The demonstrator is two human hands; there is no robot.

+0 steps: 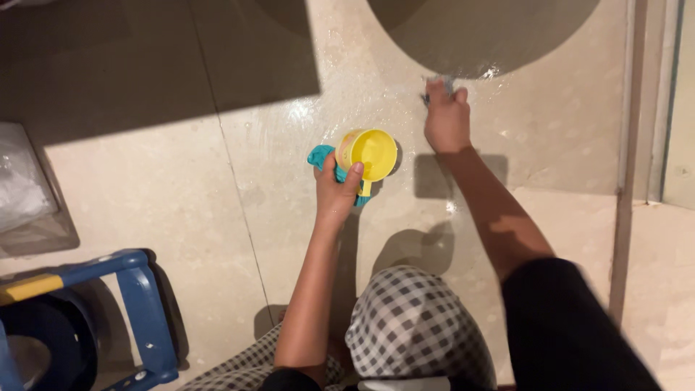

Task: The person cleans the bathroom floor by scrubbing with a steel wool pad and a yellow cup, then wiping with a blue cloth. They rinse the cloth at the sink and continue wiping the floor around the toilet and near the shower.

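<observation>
While the person crouches over the wet floor [550,137], the left hand [335,190] has its grip closed around a yellow cup [371,153], thumb pressed against the cup's outer wall and its open mouth facing up toward the camera. Bunched under the same fingers, just behind the cup, is a teal cloth [320,155], its edge poking out to the left of the grip and a small piece showing below the thumb. Just below this grip the forearm runs down to a knee in checked fabric [413,326].

To the right of the cup and a little farther out, the right hand [447,119] presses down on the floor, its grip closed on a small bluish cloth [443,81] that only shows past the fingertips; how much of it is held cannot be told. The floor around that grip shines with water.

Well to the left of the left grip, a blue stool frame [137,289] with a yellow bar stands at the lower corner, and a clear plastic bag [22,181] lies above it.
</observation>
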